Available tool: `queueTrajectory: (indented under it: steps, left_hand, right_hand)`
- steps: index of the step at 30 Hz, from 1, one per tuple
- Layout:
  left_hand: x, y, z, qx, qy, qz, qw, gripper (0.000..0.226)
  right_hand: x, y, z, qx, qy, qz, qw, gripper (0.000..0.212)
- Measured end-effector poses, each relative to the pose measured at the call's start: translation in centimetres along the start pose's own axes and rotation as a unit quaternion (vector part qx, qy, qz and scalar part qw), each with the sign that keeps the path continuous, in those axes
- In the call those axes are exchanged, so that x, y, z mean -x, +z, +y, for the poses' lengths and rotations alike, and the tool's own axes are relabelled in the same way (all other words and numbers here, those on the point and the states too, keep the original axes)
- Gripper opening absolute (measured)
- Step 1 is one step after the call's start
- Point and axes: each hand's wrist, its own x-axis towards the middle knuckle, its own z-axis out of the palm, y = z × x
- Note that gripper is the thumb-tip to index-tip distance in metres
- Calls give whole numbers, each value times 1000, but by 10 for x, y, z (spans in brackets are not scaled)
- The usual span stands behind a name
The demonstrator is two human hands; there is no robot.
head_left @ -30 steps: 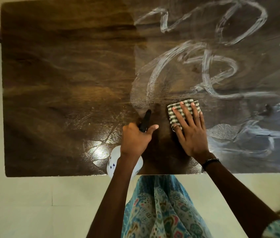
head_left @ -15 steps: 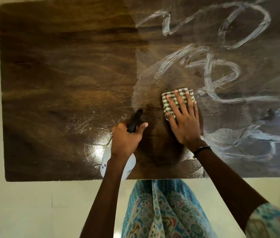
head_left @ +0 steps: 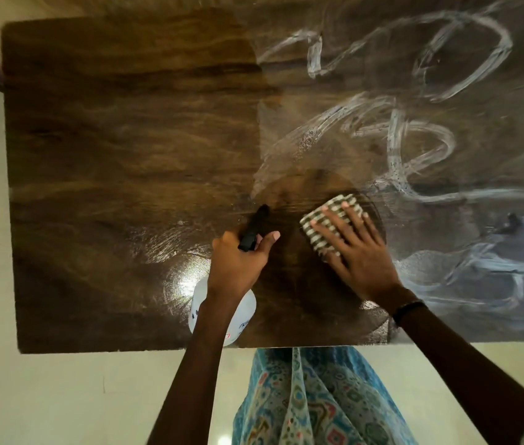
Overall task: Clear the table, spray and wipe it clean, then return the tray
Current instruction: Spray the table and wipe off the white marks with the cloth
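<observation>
Cloth (head_left: 331, 226) under flat right hand (head_left: 356, 252) on streaked tabletop (head_left: 125, 149).
Left hand (head_left: 238, 261) fingers grip spray bottle (head_left: 222, 309); right fingers lie straight.

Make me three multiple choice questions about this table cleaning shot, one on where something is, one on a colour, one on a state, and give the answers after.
1. Where is the folded cloth?
A. under the right hand
B. draped over the table's left edge
C. on the floor

2. What colour is the spray bottle's nozzle?
A. red
B. black
C. yellow

3. How does the right part of the table look?
A. covered in crumbs
B. streaked with white smears
C. spotless and dry

Answers: 1 A, straight fingers press on the checked cloth. 2 B, the nozzle above the left hand is black. 3 B, looping white trails cross the wood.
</observation>
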Motion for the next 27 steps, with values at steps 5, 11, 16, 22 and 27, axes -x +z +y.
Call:
queueTrajectory:
  steps: [5, 11, 16, 22, 27]
  left_hand:
    - [-8, -3, 4, 2, -14, 2, 1000, 26]
    - [-15, -7, 5, 3, -15, 3, 1000, 24]
    - [-21, -7, 9, -20, -14, -4, 1000, 31]
    - [-35, 6, 20, -43, 4, -37, 998, 29]
    - [-44, 25, 38, -58, 15, -31, 998, 47]
  right_hand:
    - [-64, -9, -16, -30, 125, 47, 991, 53]
    - [-110, 7, -81, -33, -1, 40, 999, 53]
    - [-36, 11, -53, -9, -71, 12, 997, 48]
    - [-19, -6, 4, -36, 118, 43, 991, 54]
    - [-72, -9, -10, -37, 152, 72, 985, 53]
